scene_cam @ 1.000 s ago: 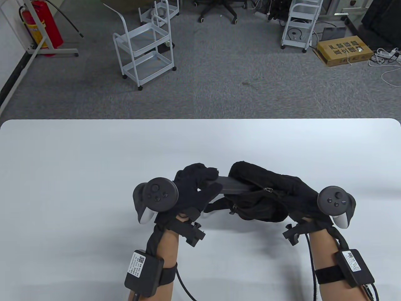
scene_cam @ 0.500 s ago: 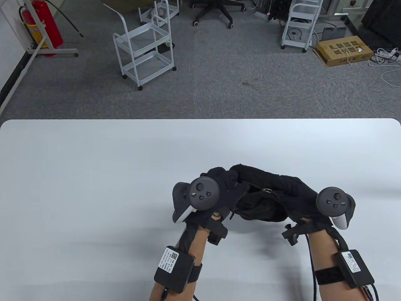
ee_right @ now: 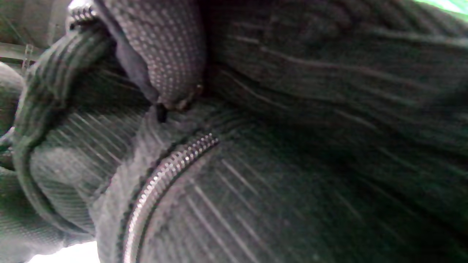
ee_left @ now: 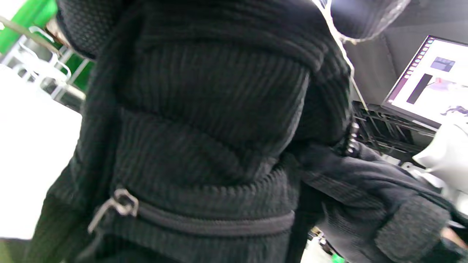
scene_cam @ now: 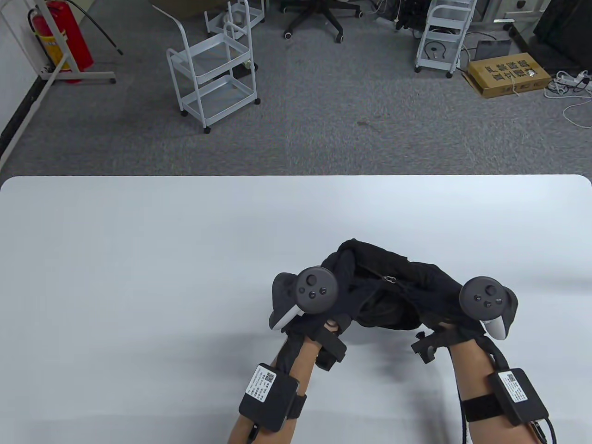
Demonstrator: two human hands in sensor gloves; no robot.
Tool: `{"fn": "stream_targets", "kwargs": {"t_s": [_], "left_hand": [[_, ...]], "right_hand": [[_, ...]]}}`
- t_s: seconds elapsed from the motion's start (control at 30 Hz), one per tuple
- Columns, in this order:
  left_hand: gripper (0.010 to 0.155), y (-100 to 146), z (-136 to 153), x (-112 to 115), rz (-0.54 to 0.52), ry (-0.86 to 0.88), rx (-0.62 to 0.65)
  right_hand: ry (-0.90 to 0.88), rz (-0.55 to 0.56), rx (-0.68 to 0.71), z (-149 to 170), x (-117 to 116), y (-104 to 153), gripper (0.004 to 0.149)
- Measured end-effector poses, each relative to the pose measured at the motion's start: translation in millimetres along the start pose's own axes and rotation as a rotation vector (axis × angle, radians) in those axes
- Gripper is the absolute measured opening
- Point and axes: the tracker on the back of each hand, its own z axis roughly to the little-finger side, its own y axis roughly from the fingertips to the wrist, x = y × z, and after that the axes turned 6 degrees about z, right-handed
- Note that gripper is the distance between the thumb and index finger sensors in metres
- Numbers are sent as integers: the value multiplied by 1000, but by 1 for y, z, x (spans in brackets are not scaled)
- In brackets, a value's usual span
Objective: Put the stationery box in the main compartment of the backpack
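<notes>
A small black ribbed backpack (scene_cam: 388, 277) lies on the white table (scene_cam: 138, 277), near the front centre. My left hand (scene_cam: 342, 296) is at its left end, and the fingers are hidden under the tracker and the fabric. My right hand (scene_cam: 430, 289) grips the backpack's right side. In the right wrist view a gloved finger (ee_right: 164, 54) presses the fabric beside the zip teeth (ee_right: 164, 175). The left wrist view shows the backpack (ee_left: 204, 109) close up with a metal zip pull (ee_left: 117, 204). The stationery box is not visible in any view.
Beyond the table's far edge is grey carpet with a white trolley (scene_cam: 212, 78), a second trolley (scene_cam: 439, 37), an office chair (scene_cam: 319, 14), a cardboard box (scene_cam: 508, 74) and a fire extinguisher (scene_cam: 60, 32). A laptop screen (ee_left: 427, 80) shows in the left wrist view.
My left hand has moved right, up to the backpack's left end. The dark grey stationery box it held a second ago has gone out of sight at the backpack. The right hand shifted slightly left.
</notes>
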Motion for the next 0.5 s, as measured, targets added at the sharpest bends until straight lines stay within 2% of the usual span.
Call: {"fn": "stream_targets", "kwargs": {"t_s": [0.07, 0.2, 0.27, 0.37, 0.43, 0.5], "left_hand": [[88, 1, 3, -2, 7, 37, 5], [81, 9, 5, -16, -55, 47, -9], [79, 13, 2, -22, -97, 38, -17], [75, 21, -6, -30, -218, -33, -18], [70, 25, -15, -31, -286, -84, 55], [68, 25, -25, -29, -265, -109, 119]], "right_hand": [[12, -1, 6, -2, -1, 0, 48], [-15, 10, 3, -4, 0, 0, 48], [-31, 11, 1, -5, 1, 0, 48], [-29, 14, 2, -6, 0, 0, 48], [-24, 17, 3, -8, -1, 1, 48], [-30, 17, 5, -10, -2, 1, 48]]}}
